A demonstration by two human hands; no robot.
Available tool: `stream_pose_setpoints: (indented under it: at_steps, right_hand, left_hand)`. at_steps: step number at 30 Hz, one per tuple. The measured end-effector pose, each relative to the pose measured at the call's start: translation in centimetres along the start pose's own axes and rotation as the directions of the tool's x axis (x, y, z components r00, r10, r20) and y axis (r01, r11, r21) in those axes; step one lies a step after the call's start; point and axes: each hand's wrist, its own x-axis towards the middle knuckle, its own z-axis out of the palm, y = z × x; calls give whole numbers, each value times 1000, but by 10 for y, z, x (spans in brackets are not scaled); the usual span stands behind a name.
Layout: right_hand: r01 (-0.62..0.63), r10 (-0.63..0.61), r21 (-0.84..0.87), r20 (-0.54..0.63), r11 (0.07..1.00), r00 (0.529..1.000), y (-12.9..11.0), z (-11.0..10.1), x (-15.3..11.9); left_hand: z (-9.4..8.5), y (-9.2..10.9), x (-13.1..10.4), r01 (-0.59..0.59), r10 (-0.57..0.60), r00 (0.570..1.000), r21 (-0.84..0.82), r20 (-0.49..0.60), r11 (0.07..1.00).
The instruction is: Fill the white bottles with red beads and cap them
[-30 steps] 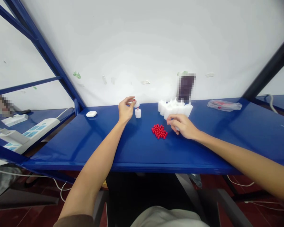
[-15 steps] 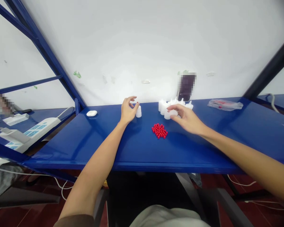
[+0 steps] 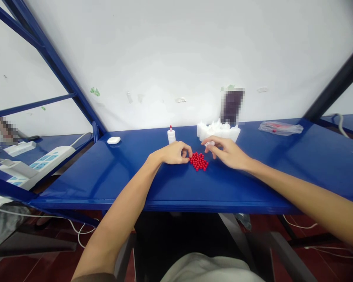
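The right hand (image 3: pixel 228 153) holds a small white bottle (image 3: pixel 209 144), mostly hidden by its fingers. The left hand (image 3: pixel 176 152), fingers curled, meets the pile of caps (image 3: pixel 198 161); whether it pinches one I cannot tell. Its wrist covers the capped bottle's (image 3: pixel 171 135) base. On the blue table (image 3: pixel 170 190), the caps look round and red; the capped bottle stands upright, white with a red tip.

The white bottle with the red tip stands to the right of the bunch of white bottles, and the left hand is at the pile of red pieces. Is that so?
Not quite: the head view shows the white bottle with the red tip standing to the left of the bunch of white bottles. The left hand is indeed at the pile of red pieces.
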Motion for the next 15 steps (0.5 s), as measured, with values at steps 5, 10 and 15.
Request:
stream_pose_setpoints:
  at_steps: [5, 10, 15]
  right_hand:
    - [-92, 93, 42, -41, 995, 995, -5, 3, -1]
    - [-34, 37, 72, -52, 997, 998, -3, 9, 0]
    - [-43, 49, 106, -56, 993, 997, 0, 11, 2]
  left_hand:
    - [0, 6, 2, -67, 49, 956, -50, -289, 997]
    - [18, 24, 14, -248, 162, 751, -46, -640, 968]
    - [28, 28, 18, -320, 238, 726, -10, -644, 947]
